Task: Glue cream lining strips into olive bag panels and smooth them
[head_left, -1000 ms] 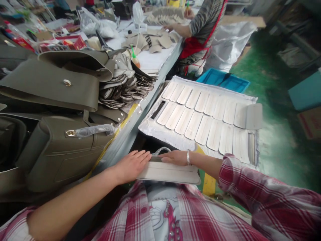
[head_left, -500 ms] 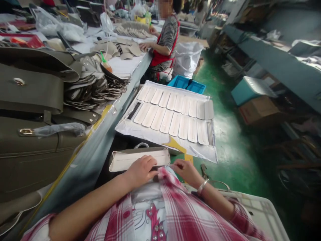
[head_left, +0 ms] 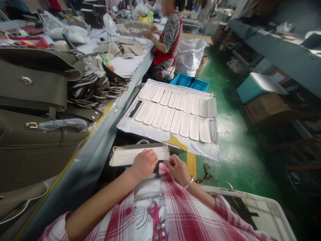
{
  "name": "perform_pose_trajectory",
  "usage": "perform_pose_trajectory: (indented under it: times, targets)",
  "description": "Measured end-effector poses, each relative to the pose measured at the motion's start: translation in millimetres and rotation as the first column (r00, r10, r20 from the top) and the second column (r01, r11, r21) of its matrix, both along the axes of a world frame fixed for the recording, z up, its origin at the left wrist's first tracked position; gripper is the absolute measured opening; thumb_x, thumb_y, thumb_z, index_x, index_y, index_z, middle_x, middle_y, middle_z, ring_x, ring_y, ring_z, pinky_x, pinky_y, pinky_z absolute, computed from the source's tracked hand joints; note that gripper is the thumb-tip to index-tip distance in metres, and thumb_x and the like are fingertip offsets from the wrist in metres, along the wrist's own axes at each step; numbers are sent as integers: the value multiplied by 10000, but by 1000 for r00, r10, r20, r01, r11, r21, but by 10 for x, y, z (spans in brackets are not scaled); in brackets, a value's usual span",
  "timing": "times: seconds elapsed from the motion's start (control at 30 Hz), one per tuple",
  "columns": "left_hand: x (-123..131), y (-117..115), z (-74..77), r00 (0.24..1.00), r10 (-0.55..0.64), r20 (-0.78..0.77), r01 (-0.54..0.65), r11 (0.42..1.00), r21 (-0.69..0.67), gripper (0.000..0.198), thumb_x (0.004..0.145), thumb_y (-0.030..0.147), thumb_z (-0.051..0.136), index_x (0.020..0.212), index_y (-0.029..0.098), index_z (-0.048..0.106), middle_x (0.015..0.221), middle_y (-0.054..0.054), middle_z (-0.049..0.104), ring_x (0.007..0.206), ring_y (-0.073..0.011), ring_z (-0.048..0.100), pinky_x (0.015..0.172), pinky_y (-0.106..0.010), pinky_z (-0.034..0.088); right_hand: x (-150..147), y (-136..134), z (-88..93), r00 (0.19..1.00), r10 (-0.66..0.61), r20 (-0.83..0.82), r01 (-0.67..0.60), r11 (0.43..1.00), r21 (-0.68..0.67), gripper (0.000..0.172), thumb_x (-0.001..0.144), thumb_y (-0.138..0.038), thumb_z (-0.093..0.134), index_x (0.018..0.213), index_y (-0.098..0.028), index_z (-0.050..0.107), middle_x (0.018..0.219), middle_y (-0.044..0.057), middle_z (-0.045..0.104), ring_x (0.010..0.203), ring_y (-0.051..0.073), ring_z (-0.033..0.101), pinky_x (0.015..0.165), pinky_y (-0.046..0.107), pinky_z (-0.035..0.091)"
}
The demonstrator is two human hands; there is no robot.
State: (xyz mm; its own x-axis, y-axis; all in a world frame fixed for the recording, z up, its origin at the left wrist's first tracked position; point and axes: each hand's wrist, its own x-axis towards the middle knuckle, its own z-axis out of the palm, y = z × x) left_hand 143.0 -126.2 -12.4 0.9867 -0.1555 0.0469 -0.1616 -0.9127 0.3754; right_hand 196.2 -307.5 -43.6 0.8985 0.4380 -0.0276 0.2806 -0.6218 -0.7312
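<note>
A dark bag piece with a pale rectangular base (head_left: 130, 156) lies in front of my body, its base facing up. My left hand (head_left: 145, 163) is closed at its near edge, fingers curled down on the rim. Just right of it, my right hand (head_left: 177, 167) is pinched at the piece's right corner. What the fingertips grip is too small and hidden to make out. Beyond my hands, a white-covered board (head_left: 160, 132) holds two rows of pale rounded strips (head_left: 167, 117).
Olive bags (head_left: 32, 87) and stacked straps (head_left: 100, 83) fill the table at left. A person in a red apron (head_left: 167, 43) works further along it. A blue crate (head_left: 190, 82) stands behind the board; a teal box (head_left: 255, 87) sits at right. A pale crate (head_left: 271, 209) is near my right elbow.
My right hand has moved slightly left and its fingers have curled in more. My left hand has shifted slightly up. The person in the apron has raised their hands from the table.
</note>
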Motion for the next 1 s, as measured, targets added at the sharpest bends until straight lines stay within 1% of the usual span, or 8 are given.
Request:
perform_pose_trajectory:
  times: [0.1, 0.2, 0.27, 0.5, 0.6, 0.73, 0.87, 1.0]
  targets:
    - [32, -38, -18, 1000, 19, -14, -19, 999, 29, 210, 886, 217, 422, 754, 175, 579, 831, -42, 559, 825, -182, 502, 780, -321, 423, -9, 28, -20, 967, -87, -240, 94, 995, 20, 416, 784, -518, 521, 532, -212, 392, 429, -25, 448, 390, 110, 408, 424, 239, 311]
    - [69, -66, -22, 999, 30, -38, -27, 997, 75, 216, 882, 203, 404, 750, 169, 570, 832, -57, 559, 830, -195, 510, 776, -336, 434, -33, 87, -46, 825, -81, -559, 169, 980, 109, 467, 763, -616, 478, 543, -203, 485, 408, -7, 495, 318, 105, 397, 334, 226, 269]
    - [87, -78, -16, 997, 51, -53, -46, 994, 98, 204, 873, 192, 401, 753, 165, 563, 834, -65, 558, 824, -203, 514, 750, -343, 442, -45, 134, -75, 753, -51, -656, 221, 959, 180, 487, 740, -650, 479, 601, -188, 545, 449, 8, 551, 304, 99, 400, 310, 214, 253]
    - [142, -83, -1, 992, 106, -62, -98, 988, 118, 180, 848, 200, 400, 782, 158, 562, 847, -89, 550, 826, -236, 523, 694, -371, 455, -53, 252, -181, 773, -75, -630, 263, 942, 210, 496, 750, -657, 477, 590, -194, 552, 451, 24, 575, 283, 106, 403, 301, 227, 258]
    - [192, -103, 8, 989, 113, -94, -103, 989, 106, 149, 823, 192, 422, 798, 152, 563, 855, -95, 544, 841, -248, 528, 695, -378, 462, -50, 302, -163, 735, -76, -674, 274, 942, 193, 513, 731, -678, 477, 558, -201, 552, 452, 35, 577, 284, 112, 405, 304, 239, 259]
    - [217, -115, 18, 984, 127, -122, -116, 989, 90, 134, 831, 190, 427, 805, 152, 553, 864, -93, 537, 852, -250, 525, 718, -379, 464, -36, 377, -117, 718, -9, -696, 202, 959, 197, 542, 728, -686, 491, 490, -201, 527, 418, 25, 545, 309, 115, 438, 317, 231, 301]
    - [76, 47, 23, 973, 217, -73, -215, 976, 37, 125, 840, 234, 500, 922, 142, 520, 932, -84, 522, 873, -221, 512, 763, -347, 460, -33, 425, -84, 653, -39, -757, 277, 942, 191, 518, 765, -657, 489, 597, -176, 581, 527, 49, 624, 336, 110, 474, 314, 215, 333]
    - [-111, 301, -15, 989, 128, -70, -127, 992, 27, 124, 859, 291, 514, 867, 168, 531, 904, -54, 530, 866, -210, 492, 785, -352, 433, -59, 453, -85, 582, -85, -808, 376, 910, 175, 472, 793, -592, 522, 701, -140, 619, 624, 80, 668, 347, 95, 488, 304, 194, 340]
